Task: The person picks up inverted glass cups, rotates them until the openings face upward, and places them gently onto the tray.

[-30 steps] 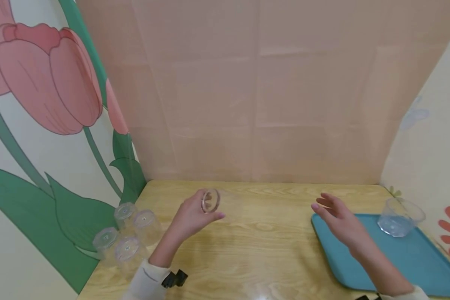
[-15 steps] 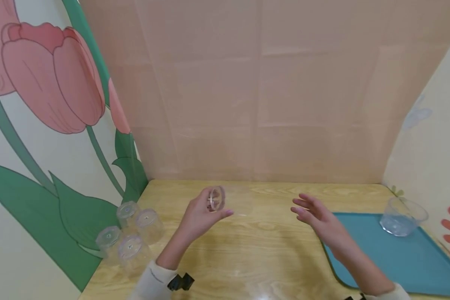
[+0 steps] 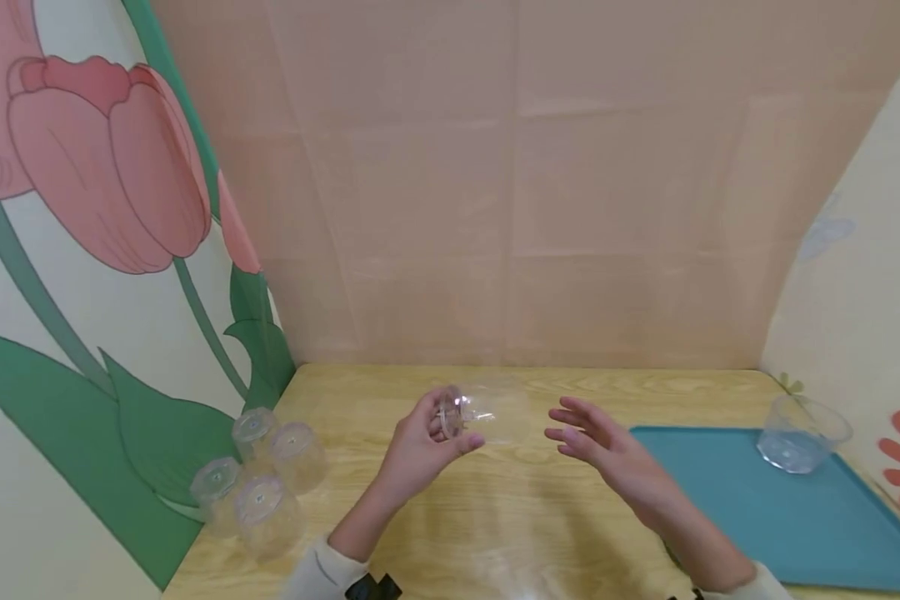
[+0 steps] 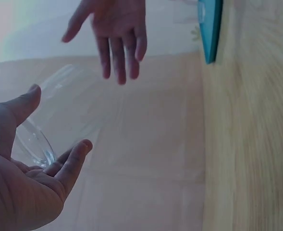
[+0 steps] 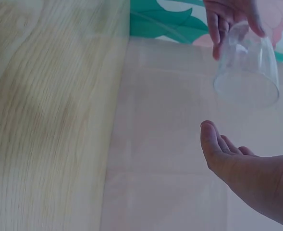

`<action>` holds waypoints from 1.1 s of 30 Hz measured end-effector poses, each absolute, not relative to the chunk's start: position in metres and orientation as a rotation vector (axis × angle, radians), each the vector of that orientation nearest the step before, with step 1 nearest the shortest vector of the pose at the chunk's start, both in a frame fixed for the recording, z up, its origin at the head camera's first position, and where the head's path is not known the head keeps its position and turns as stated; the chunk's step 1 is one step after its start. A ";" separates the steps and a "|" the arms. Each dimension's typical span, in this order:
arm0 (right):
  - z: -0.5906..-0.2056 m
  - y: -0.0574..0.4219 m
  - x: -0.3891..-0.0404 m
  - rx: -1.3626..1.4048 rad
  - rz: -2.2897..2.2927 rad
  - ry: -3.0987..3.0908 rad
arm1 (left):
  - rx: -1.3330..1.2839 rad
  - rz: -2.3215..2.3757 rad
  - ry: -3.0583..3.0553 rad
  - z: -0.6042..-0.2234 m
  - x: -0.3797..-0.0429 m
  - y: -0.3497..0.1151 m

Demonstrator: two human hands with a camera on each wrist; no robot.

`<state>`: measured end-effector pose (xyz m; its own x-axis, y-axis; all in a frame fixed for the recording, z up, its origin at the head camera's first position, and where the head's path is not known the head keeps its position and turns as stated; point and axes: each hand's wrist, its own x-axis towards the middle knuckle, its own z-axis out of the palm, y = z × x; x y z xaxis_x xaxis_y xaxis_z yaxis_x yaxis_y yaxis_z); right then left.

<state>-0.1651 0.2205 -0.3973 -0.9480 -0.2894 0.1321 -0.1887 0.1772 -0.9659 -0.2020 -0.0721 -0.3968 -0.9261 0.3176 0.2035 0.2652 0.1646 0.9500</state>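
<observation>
A clear plastic cup (image 3: 495, 412) lies sideways in the air above the table, its mouth facing right. My left hand (image 3: 423, 454) grips it round the base end, thumb on the near side and fingers behind. In the right wrist view the cup (image 5: 247, 72) shows its open rim toward my right hand (image 5: 247, 178). That right hand (image 3: 603, 458) hovers a short way from the rim, fingers loosely extended and holding nothing. From the left wrist view, the right hand (image 4: 119, 38) appears beyond the cup (image 4: 74, 106) with its fingers spread.
Several clear cups (image 3: 258, 508) stand upside down in a cluster at the table's left. A blue tray (image 3: 765, 517) lies at the right, with one clear cup (image 3: 795, 442) upright near its back corner. A pinkish sheet (image 3: 510, 208) hangs behind the wooden table (image 3: 495, 533).
My left hand has moved right and turned the cup from facing away to sideways. My right hand has come left from over the tray toward the cup.
</observation>
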 end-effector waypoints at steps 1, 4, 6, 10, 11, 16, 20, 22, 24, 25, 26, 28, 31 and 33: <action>-0.397 0.219 -0.165 -0.481 -1.893 2.348 | 0.595 1.927 2.345 -0.398 -0.201 -0.070; -0.397 0.213 -0.166 -0.481 -1.871 2.323 | 0.600 1.971 2.300 -0.399 -0.199 -0.066; -0.398 0.210 -0.167 -0.473 -1.868 2.299 | 0.601 1.997 2.267 -0.398 -0.198 -0.063; -0.399 0.206 -0.166 -0.476 -1.875 2.262 | 0.641 2.042 2.209 -0.398 -0.197 -0.057; -0.399 0.205 -0.166 -0.487 -1.882 2.247 | 0.653 2.052 2.198 -0.398 -0.197 -0.056; -0.400 0.203 -0.166 -0.572 -1.921 2.189 | 0.684 2.095 2.123 -0.399 -0.196 -0.049; -0.401 0.202 -0.166 -0.670 -1.957 2.131 | 0.676 2.104 2.058 -0.399 -0.192 -0.046; -0.401 0.201 -0.166 -0.711 -1.965 2.107 | 0.675 2.100 2.050 -0.399 -0.190 -0.045; -0.401 0.200 -0.166 -0.742 -1.974 2.095 | 0.680 2.105 2.041 -0.399 -0.189 -0.044; -0.401 0.200 -0.166 -0.751 -1.978 2.091 | 0.680 2.109 2.042 -0.399 -0.188 -0.044; -0.401 0.199 -0.166 -0.757 -1.982 2.083 | 0.678 2.112 2.040 -0.399 -0.188 -0.044; -0.403 0.198 -0.166 -0.762 -1.995 2.057 | 0.676 2.113 2.048 -0.400 -0.187 -0.044; -0.406 0.195 -0.167 -0.748 -2.010 2.020 | 0.670 2.094 2.087 -0.401 -0.186 -0.044; -0.408 0.193 -0.169 -0.721 -2.018 2.009 | 0.677 2.074 2.124 -0.402 -0.186 -0.044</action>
